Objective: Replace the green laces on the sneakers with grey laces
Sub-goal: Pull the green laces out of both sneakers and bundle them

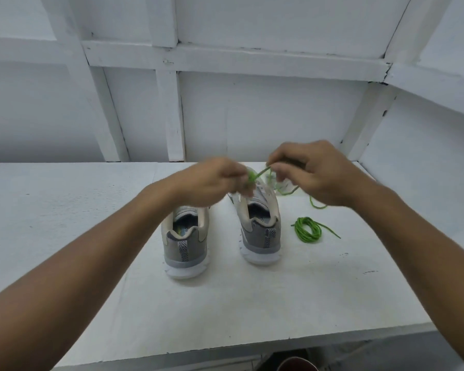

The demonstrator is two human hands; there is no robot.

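Left sneaker and right sneaker stand side by side on the white tabletop, heels toward the camera. Above the right one, the blurred left hand and the right hand each pinch a green lace stretched between them. A coiled lace, also green, lies right of the shoes

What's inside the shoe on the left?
Inside the left sneaker only a grey insole with dark print shows. No foot is in it. The left hand, pinching a green lace, covers its front, so its eyelets and toe cannot be seen.
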